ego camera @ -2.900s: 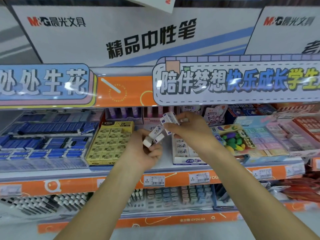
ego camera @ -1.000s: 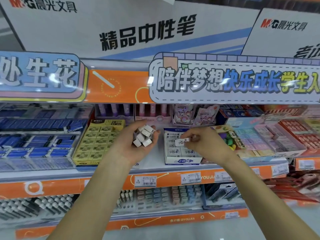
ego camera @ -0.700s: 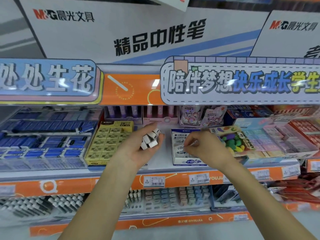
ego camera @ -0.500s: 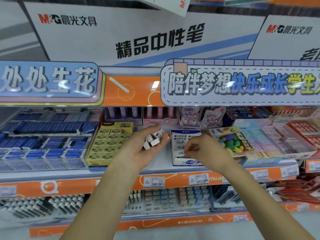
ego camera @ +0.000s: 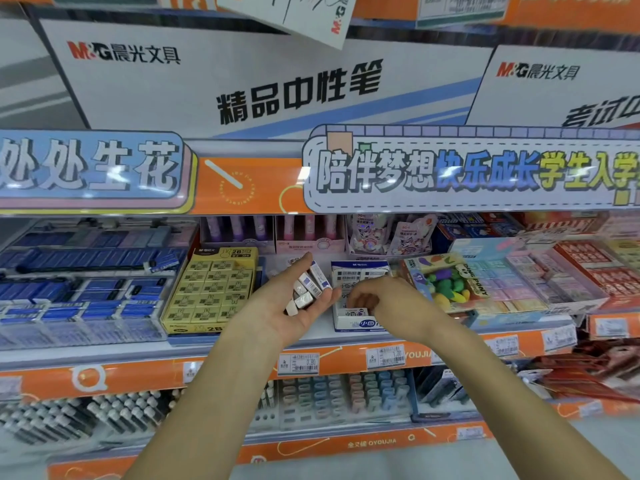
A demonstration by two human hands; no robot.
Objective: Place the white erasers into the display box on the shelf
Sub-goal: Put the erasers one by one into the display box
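Note:
My left hand (ego camera: 294, 315) is palm up in front of the middle shelf, cupped around several white erasers (ego camera: 309, 288) in blue-printed sleeves. Just to its right stands the white-and-blue display box (ego camera: 360, 324), with rows of the same erasers (ego camera: 346, 281) inside. My right hand (ego camera: 394, 303) is over the box with the back of the hand up. Its fingers curl down onto an eraser in the front row (ego camera: 356, 312). Whether they still pinch that eraser is hidden by the hand.
A yellow 2B eraser box (ego camera: 211, 292) sits left of my left hand. A pack of coloured fruit-shaped erasers (ego camera: 446, 284) lies right of the display box. Pink boxes (ego camera: 310, 237) stand behind. The orange shelf edge (ego camera: 346, 362) carries price tags, and pen racks fill the shelf below.
My right hand carried a single eraser from beside my left hand down into the display box. My left hand stayed put and opened flatter under its erasers.

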